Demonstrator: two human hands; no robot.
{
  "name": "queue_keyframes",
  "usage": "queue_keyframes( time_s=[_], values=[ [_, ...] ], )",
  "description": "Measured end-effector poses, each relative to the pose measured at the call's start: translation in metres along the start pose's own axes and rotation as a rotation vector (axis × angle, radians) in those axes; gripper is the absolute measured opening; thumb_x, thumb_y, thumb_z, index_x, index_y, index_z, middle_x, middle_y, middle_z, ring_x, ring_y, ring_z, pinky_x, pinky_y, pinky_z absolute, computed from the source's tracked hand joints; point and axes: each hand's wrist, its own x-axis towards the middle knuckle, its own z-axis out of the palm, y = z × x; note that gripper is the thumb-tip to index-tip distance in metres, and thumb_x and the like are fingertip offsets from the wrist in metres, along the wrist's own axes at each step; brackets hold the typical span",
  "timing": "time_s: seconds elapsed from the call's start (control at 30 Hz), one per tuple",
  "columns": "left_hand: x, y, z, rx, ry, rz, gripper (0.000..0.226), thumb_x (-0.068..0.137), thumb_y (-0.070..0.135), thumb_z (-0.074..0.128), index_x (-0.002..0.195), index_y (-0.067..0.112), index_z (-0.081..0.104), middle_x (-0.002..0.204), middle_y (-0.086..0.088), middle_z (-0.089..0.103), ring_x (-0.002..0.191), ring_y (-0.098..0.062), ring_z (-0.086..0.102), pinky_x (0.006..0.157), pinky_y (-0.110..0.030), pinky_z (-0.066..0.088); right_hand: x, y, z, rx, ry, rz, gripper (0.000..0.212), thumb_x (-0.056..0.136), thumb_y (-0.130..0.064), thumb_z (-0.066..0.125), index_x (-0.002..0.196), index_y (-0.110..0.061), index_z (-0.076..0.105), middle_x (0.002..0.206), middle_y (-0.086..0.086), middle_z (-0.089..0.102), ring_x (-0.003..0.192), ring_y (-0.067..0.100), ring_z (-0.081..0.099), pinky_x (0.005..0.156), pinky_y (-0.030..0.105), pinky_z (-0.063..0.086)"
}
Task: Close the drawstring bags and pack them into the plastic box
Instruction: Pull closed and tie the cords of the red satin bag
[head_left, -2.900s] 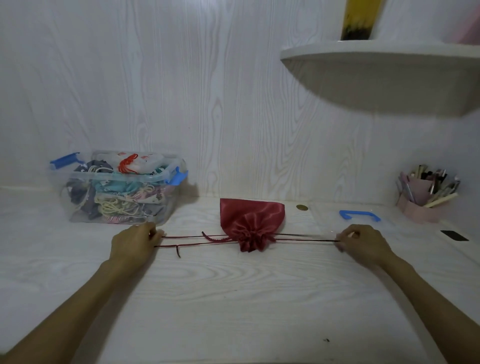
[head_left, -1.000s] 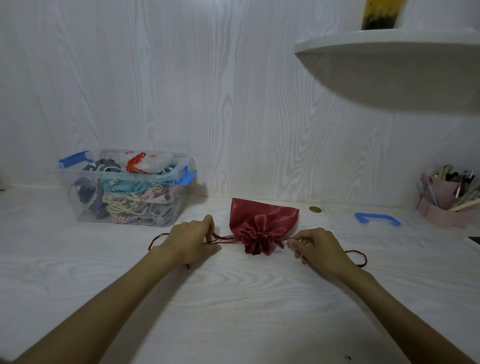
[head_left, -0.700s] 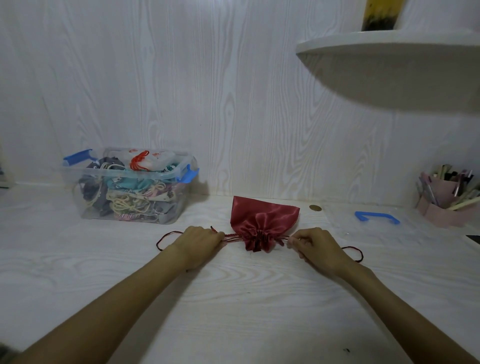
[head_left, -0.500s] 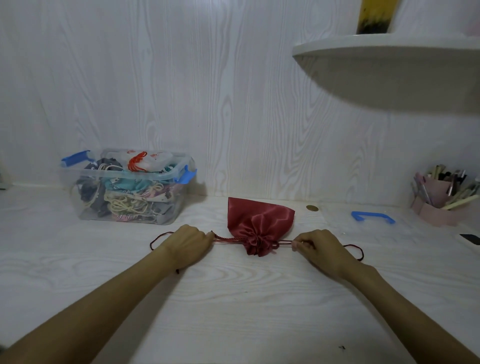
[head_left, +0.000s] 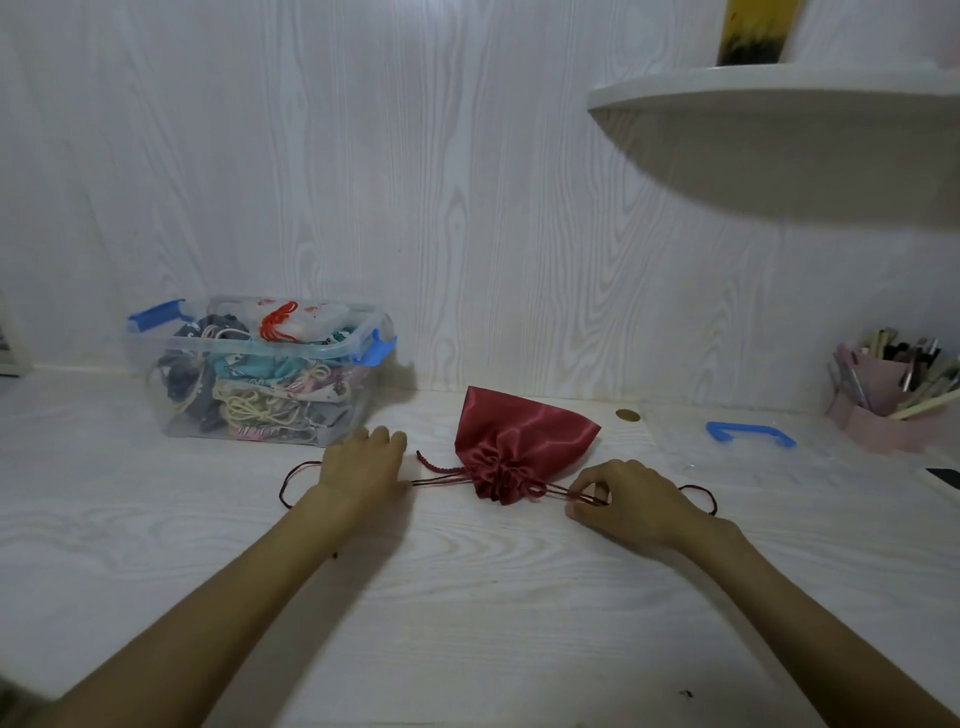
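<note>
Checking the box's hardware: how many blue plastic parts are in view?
3. One latch on the box's left end, another latch on its right end, and a handle on the clear lid lying at right. Others may be hidden behind the box.

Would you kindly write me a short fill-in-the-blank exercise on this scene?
1. The bag on the table is ____ in colour.
2. The right hand pinches the bag's ____.
3. The box has ____ handles.
4. The left hand lies between the bag and the ____.

Missing words: red; cords; blue; box
</note>
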Motion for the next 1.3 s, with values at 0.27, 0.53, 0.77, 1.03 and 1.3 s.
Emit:
queue_keyframes(
  time_s=[0.27,0.53,0.77,1.03,1.3],
  values=[
    [-0.032,-0.001,-0.027,-0.365,-0.113,-0.043,0.046,0.084,0.035,0.066,0.127,0.032,0.051,0.126,0.009,0.055,0.114,-0.015,0.053,0.08,-0.028,0.043,0.015,-0.022,0.001,0.031,-0.088,-0.037,0.021,0.084,-0.041,0.063,0.1,-0.028,0.067,0.09,-0.013,0.06,0.086,0.009,0.059,0.077,0.028,0.049],
    [-0.027,0.063,-0.016,-1.654,-0.568,-0.513,0.03,0.096,0.01,0.036,0.069,0.009,0.05,0.055,-0.002,0.051,0.047,-0.008,0.048,0.036,-0.014,0.033,0.034,-0.044,0.014,0.334,-0.005,0.144,0.063,0.087,-0.052,0.054,0.044,-0.016,0.027,0.041,-0.004,0.026,0.04,0.01,0.024,0.052,0.025,0.026],
    [-0.003,0.081,-0.004,-2.479,-0.398,-0.969,0.041,0.099,0.01,0.027,0.059,0.015,0.032,0.029,0.006,0.029,0.019,-0.002,0.023,0.022,-0.011,0.013,0.043,-0.044,0.024,0.604,0.083,0.214,0.042,0.084,-0.026,0.067,0.05,-0.009,0.051,0.043,-0.002,0.036,0.038,0.008,0.027,0.045,0.019,0.023],
    [0.011,0.094,-0.012,-2.463,-0.102,-1.222,0.016,0.099,0.024,0.045,0.084,0.023,0.051,0.052,0.001,0.04,0.033,0.003,0.052,0.035,-0.003,0.036,0.036,-0.042,0.028,0.687,0.148,0.21,0.042,0.085,-0.021,0.067,0.05,-0.011,0.045,0.04,-0.007,0.028,0.037,0.007,0.022,0.041,0.015,0.021],
    [0.0,0.11,-0.006,-2.209,0.107,-1.22,0.034,0.097,0.018,0.05,0.066,0.005,0.052,0.101,-0.008,0.067,0.04,-0.008,0.049,0.027,-0.01,0.035,0.031,-0.05,0.039,0.666,0.193,0.244,0.029,0.085,-0.03,0.066,0.072,-0.005,0.074,0.068,0.015,0.069,0.061,0.019,0.056,0.062,0.029,0.043]
  ],
)
